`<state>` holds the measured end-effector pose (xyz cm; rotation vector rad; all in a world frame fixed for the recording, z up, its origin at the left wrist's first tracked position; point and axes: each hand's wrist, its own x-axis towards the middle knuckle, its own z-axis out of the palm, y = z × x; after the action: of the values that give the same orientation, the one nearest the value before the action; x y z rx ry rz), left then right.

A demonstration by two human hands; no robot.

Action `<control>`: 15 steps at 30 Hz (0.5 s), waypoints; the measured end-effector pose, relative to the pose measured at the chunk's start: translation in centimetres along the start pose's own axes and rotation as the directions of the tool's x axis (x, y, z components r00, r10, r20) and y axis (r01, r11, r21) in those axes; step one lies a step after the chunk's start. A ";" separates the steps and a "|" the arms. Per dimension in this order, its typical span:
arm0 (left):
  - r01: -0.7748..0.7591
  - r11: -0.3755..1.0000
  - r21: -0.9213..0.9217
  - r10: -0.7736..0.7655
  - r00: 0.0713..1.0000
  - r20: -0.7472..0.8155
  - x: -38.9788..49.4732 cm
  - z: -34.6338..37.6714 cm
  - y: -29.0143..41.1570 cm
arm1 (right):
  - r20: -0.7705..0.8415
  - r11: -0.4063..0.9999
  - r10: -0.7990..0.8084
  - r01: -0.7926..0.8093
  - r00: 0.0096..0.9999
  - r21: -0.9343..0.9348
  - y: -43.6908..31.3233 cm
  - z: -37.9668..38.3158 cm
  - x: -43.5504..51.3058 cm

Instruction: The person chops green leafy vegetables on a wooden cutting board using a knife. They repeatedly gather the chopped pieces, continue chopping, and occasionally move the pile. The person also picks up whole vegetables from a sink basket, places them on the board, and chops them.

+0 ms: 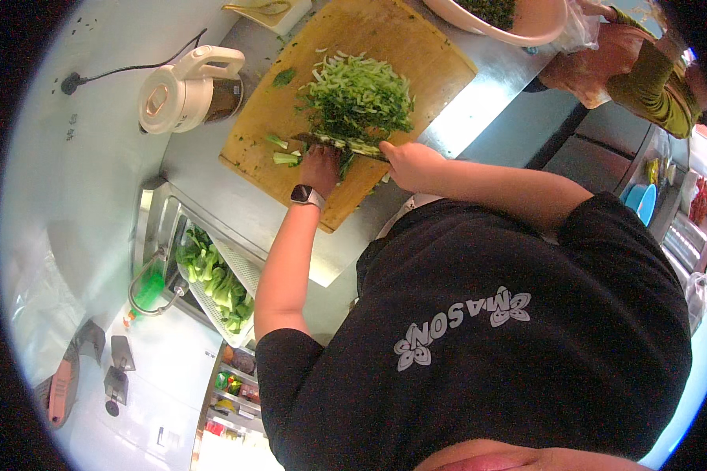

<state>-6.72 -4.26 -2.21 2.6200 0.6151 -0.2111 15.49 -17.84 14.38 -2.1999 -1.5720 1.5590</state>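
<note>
A wooden cutting board lies on the metal counter before me. My right hand grips the handle end of a kitchen knife, its blade crosswise on the board and flecked with cut greens. Beside the blade, on its near side, my left hand bears down with bent fingers on leafy greens, which it partly covers. Beyond the knife rises a heap of chopped greens, pale stalk pieces over darker leaf. Loose stalk pieces lie left of my left hand.
A cream lidded jug stands at the left. In the sink, near a curved faucet, a white basket holds leafy greens. A large white bowl with chopped greens sits at the far right. Another person is at upper right.
</note>
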 end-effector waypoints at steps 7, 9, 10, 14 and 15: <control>0.006 0.996 0.092 0.011 0.982 -0.187 -1.1 0.1 0.9 | -0.067 0.999 -0.017 0.015 0.998 -0.035 -0.8 2.7 4.5; 0.032 0.995 0.097 -0.017 0.988 -0.156 -0.9 -0.4 1.1 | -0.071 0.999 -0.006 0.008 0.997 0.035 -1.6 2.4 6.3; 0.034 0.999 0.042 -0.024 0.975 -0.221 -0.8 -0.7 1.2 | -0.081 1.000 -0.008 0.010 0.997 0.025 -1.4 1.9 6.4; -0.089 0.996 -0.021 0.078 0.946 -0.315 -0.4 -1.5 1.2 | -0.042 1.000 0.010 -0.009 0.999 0.026 -0.2 0.2 3.1; -0.081 0.996 -0.039 0.069 0.964 -0.258 -0.4 -1.7 1.2 | -0.036 1.000 0.020 -0.019 0.999 0.021 0.0 0.3 1.9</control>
<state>-6.45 -4.61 -0.16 2.6373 0.5952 0.1686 15.29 -16.62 12.87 -2.2269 -1.5224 1.5241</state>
